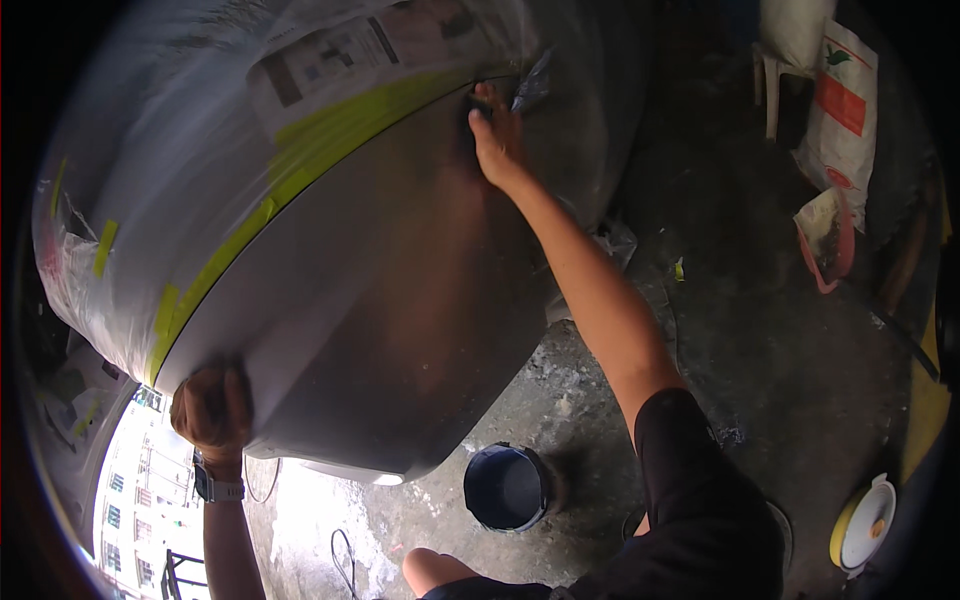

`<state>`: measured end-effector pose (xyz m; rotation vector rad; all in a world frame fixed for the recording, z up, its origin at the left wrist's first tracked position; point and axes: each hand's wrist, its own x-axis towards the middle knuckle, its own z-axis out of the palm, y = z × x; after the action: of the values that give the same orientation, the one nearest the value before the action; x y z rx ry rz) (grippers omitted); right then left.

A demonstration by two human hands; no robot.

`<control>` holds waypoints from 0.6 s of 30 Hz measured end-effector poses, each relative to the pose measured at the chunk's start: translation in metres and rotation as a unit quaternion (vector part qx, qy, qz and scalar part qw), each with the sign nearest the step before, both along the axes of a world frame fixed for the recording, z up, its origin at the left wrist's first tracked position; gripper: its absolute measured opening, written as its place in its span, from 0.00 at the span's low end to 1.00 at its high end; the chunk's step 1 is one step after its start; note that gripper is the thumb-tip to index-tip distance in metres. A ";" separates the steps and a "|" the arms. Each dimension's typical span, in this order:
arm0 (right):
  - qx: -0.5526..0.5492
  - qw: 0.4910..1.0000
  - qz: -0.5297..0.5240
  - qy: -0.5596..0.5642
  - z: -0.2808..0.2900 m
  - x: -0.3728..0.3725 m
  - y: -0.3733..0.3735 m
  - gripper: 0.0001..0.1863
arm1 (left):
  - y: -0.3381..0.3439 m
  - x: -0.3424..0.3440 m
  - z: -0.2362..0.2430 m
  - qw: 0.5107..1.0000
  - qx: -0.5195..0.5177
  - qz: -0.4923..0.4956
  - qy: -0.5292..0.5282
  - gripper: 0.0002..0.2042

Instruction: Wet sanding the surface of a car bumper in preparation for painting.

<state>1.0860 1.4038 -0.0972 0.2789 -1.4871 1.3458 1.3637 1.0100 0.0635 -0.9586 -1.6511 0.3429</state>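
A large grey vehicle body panel (350, 290) curves across the middle of the view. Yellow-green masking tape (300, 180) runs along its upper edge and holds down clear plastic sheeting (190, 150) and printed paper (340, 60). Far up the panel, beside the tape's right end, is my right hand (497, 145), its fingers closed round a small dark thing that I cannot make out. My left hand (212, 408), with a watch on the wrist, rests against the panel's lower left edge. Its fingers look bent in the shade; anything under them is hidden.
On the concrete floor below the panel stands a dark bucket (505, 488). To the right are a white and red sack (840, 110), a pink-handled bag (825, 240) and a yellow and white round object (863, 528). A thin cable (345, 565) lies at the lower left.
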 end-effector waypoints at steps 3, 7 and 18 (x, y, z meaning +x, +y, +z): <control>0.026 0.999 -0.011 -0.031 -0.005 0.011 -0.002 0.36 | -0.007 0.003 -0.002 1.000 0.011 0.012 -0.026 0.06; 0.072 0.997 -0.022 -0.035 -0.036 0.043 -0.022 0.37 | -0.011 0.002 -0.003 0.998 0.018 0.029 -0.044 0.06; 0.091 0.994 -0.049 -0.023 -0.049 0.049 -0.023 0.38 | 0.001 0.000 -0.002 1.000 0.020 -0.009 -0.013 0.07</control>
<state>1.1353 1.3806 -0.1460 0.2881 -1.6444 1.1479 1.3637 1.0114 0.0618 -0.9518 -1.6652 0.2851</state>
